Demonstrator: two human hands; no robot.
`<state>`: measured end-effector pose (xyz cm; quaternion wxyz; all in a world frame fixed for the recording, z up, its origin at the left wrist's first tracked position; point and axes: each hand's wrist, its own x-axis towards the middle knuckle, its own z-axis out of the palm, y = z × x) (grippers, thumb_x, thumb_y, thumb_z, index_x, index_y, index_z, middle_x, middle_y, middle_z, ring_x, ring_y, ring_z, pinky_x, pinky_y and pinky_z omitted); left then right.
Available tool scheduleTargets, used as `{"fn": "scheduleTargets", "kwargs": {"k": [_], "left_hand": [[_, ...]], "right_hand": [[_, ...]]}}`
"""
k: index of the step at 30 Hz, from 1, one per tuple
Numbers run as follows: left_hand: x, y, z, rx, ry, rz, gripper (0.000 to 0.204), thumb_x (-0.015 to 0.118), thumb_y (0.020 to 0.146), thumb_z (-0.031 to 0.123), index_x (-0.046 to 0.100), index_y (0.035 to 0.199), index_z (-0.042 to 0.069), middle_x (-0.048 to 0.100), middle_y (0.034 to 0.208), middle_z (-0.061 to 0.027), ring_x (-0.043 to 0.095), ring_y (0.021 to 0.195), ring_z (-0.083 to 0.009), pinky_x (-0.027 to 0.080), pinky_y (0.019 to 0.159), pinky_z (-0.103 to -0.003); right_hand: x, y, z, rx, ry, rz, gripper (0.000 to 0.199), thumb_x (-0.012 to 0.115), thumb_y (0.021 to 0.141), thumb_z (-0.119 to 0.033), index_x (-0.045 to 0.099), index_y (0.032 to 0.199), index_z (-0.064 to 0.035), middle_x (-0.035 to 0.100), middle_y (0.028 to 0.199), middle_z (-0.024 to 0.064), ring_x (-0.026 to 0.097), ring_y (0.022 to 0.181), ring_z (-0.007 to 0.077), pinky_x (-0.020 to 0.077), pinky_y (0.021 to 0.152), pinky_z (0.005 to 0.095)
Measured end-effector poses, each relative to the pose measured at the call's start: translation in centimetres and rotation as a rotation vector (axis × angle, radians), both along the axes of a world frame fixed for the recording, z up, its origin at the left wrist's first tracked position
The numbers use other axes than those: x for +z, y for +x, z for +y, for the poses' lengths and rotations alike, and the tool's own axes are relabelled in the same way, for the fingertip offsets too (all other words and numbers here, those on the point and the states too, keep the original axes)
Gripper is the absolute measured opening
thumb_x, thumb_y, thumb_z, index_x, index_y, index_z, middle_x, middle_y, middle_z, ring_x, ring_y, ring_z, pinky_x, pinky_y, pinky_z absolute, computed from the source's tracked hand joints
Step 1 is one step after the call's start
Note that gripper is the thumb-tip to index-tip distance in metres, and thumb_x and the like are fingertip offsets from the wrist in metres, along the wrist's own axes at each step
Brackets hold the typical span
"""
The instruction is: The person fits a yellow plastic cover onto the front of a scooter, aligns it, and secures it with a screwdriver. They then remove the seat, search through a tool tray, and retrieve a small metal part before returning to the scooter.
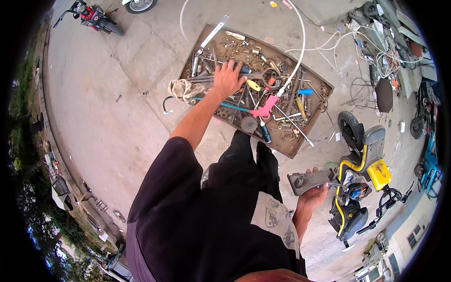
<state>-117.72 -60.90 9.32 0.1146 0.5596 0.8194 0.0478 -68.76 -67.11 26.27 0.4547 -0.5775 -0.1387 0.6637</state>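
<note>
Left hand (227, 78) stretched out, fingers spread over tool tray (310, 141); right hand (314, 195) grips grey part (307, 180).

The person wears a loose, dark, near-black short-sleeved shirt whose sleeve ends above the elbow, leaving both forearms bare. On the front of the shirt sit pale grey panels printed with darker markings, too bent by the lens to make out. Dark trousers cover the legs below, and the left hand (227, 78) and right hand (314, 195) are bare, without gloves.
</note>
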Motion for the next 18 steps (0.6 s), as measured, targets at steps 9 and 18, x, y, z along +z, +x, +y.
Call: {"fn": "scheduleTargets", "kwargs": {"k": [9,18], "left_hand": [[-3.2,-0.6,1.9,0.111,0.271,-0.215,0.047,0.07,0.099,0.033,0.06,0.131,0.0,0.061,0.134,-0.0224,0.054,0.13,-0.0425,0.043,0.114,-0.05],[-5.9,-4.7,6.7,0.271,0.103,-0.198,0.079,0.063,0.099,0.057,0.044,0.162,0.014,0.033,0.171,-0.0219,0.033,0.155,-0.0471,0.031,0.127,-0.056]], "right_hand": [[0.5,0.4,0.5,0.024,-0.008,-0.015,0.072,0.055,0.105,-0.049,0.035,0.166,-0.0164,0.051,0.158,0.0195,0.054,0.139,0.0416,0.0442,0.116,0.0574],[0.9,0.1,1.1,0.029,-0.013,-0.044,0.069,0.052,0.107,-0.047,0.036,0.165,-0.0143,0.055,0.155,0.0197,0.057,0.135,0.0413,0.0461,0.114,0.0573]]}}
